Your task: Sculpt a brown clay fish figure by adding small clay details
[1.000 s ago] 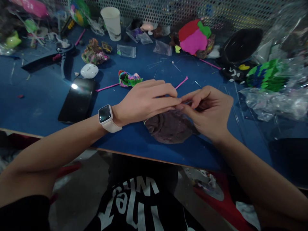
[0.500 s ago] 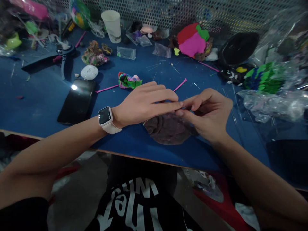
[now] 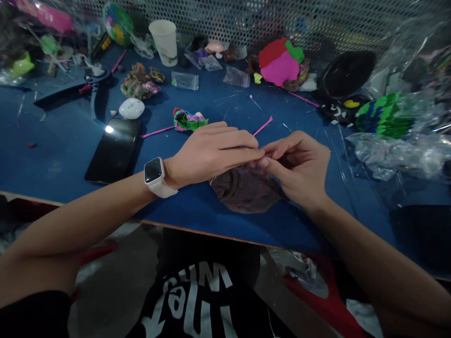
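Observation:
A flattened lump of grey-brown modelling clay (image 3: 246,190) with folds on its surface lies close to the table's front edge. My left hand (image 3: 218,150), with a white-strapped watch at its wrist, rests across the lump's far side, fingers stretched out and palm down. Its thumb is hidden beneath. From the other side my right hand (image 3: 299,164) pinches the clay's upper right edge between thumb and fingers. The fingertips of both hands meet there, so the pinched bit is mostly covered.
On the blue table are a phone (image 3: 113,150), a white earbud case (image 3: 131,108), black-handled pliers-like cutters (image 3: 93,89), a paper cup (image 3: 165,43) and a multicoloured clay piece (image 3: 188,119). Plastic wrap (image 3: 398,152) lies right, a black bowl (image 3: 348,72) behind it. Perforated mesh (image 3: 232,21) stands behind.
My right hand has shifted slightly left, its fingertips still at the clay's edge. My left hand has barely moved. The whole view has dropped a little.

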Available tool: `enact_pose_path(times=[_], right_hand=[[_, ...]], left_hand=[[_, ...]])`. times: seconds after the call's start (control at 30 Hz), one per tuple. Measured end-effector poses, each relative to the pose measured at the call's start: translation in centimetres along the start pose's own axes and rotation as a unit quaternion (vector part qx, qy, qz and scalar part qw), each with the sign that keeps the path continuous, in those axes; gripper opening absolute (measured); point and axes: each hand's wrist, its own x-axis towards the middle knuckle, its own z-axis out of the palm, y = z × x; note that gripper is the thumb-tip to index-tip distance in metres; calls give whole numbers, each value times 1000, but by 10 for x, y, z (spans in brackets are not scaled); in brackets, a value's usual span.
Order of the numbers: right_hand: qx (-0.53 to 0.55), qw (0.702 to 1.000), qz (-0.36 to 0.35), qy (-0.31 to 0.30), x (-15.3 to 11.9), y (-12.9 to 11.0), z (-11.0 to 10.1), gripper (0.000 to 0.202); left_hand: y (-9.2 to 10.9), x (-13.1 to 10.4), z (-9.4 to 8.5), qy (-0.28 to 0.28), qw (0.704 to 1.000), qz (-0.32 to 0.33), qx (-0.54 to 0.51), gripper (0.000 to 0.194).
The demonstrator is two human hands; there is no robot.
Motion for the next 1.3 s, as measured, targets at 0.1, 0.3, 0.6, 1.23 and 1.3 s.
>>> enact_pose_path(times=[0.1,0.3,0.6,1.23,1.3], right_hand=[[-8,1000,8,2,1,-1,0,52],[-16,1000,13,7,0,-2,0,49],[-33,999,12,-6,-3,3,-2,42],[16,999,27,12,-2,11,2,51],[27,999,23,-1,-2,11,3,47]], left_hand=[[-3,-3,4,9,1000,-7,-5,30],[-4,-4,8,29,999,-21,9,27],[0,-1,1,28,996,-57,55,32],[0,0,6,38,999,-2,-1,28],[1,1,6,42,999,-8,-6,27]])
